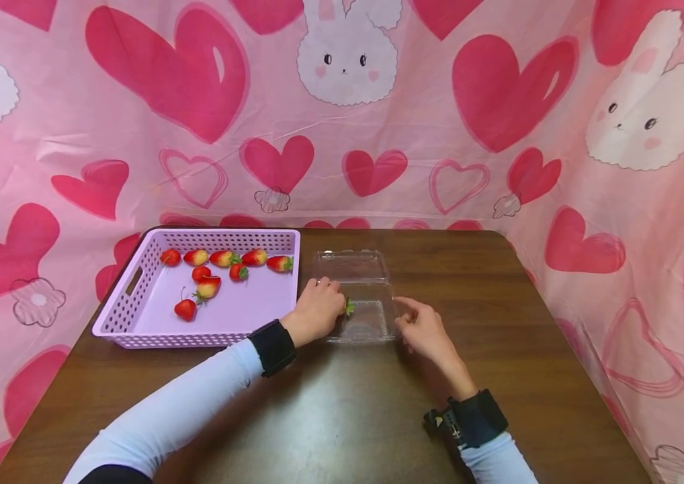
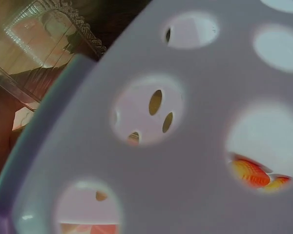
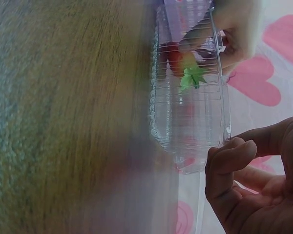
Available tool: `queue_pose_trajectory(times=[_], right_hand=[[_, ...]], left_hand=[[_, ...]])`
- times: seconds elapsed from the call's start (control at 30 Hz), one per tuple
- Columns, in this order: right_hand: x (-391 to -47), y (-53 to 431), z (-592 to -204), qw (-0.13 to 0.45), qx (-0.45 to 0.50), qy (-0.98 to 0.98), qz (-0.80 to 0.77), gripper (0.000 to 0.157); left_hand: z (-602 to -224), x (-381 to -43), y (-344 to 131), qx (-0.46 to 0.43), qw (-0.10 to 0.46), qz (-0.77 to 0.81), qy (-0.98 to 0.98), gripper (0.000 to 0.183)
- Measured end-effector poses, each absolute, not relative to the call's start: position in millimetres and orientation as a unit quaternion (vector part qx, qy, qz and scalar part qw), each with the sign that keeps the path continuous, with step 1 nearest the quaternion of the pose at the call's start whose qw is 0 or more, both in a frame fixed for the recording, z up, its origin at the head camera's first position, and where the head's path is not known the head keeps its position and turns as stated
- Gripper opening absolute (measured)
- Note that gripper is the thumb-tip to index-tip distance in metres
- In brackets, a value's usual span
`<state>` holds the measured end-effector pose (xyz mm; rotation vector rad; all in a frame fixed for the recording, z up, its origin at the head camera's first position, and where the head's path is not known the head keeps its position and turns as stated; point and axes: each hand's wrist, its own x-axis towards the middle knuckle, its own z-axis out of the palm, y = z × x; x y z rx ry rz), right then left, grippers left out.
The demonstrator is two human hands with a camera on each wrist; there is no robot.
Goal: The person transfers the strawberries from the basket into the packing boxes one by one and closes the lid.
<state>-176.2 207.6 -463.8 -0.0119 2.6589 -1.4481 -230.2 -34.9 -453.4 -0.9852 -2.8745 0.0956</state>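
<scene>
A clear plastic clamshell container (image 1: 372, 328) sits on the table with its lid (image 1: 351, 265) folded back. My left hand (image 1: 319, 309) reaches into its left side and grips a strawberry (image 3: 185, 62). The green leaves of the fruit point right, toward the container's middle; the rest is mostly hidden by the hand in the head view. At the container's right rim, my right hand (image 1: 426, 329) pinches the edge between thumb and curled fingers. In the left wrist view, the wall of a basket (image 2: 151, 180) blocks most of the hand, and the container shows at the upper left.
Left of the container stands a shallow lilac basket (image 1: 245, 312) with perforated walls. Several red and yellowish strawberries (image 1: 185, 310) lie in it, mostly toward the back. Brown wooden table (image 1: 342, 417) extends in front and to the right. A pink heart-and-rabbit curtain (image 1: 342, 121) hangs behind.
</scene>
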Motion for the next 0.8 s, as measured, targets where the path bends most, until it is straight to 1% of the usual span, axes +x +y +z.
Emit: queue_pose_trajectory(times=[0.27,0.53,0.8], right_hand=[[-175.4,206.6,-462.7,0.056,0.001,0.878,-0.476,0.047],[-176.3,206.3,-462.2,0.053,0.001,0.88,-0.472,0.047],[-176.7,206.6,-462.5,0.052,0.0,0.881,-0.471,0.047]], left_hand=[[-454.2,-229.8,-34.1,-0.327,0.05,0.025,-0.943,0.008],[-455.9,-230.4,-33.4,-0.329,0.08,0.022,-0.941,0.009],[-456.9,-229.5,-32.6,-0.321,0.075,0.006,-0.944,0.01]])
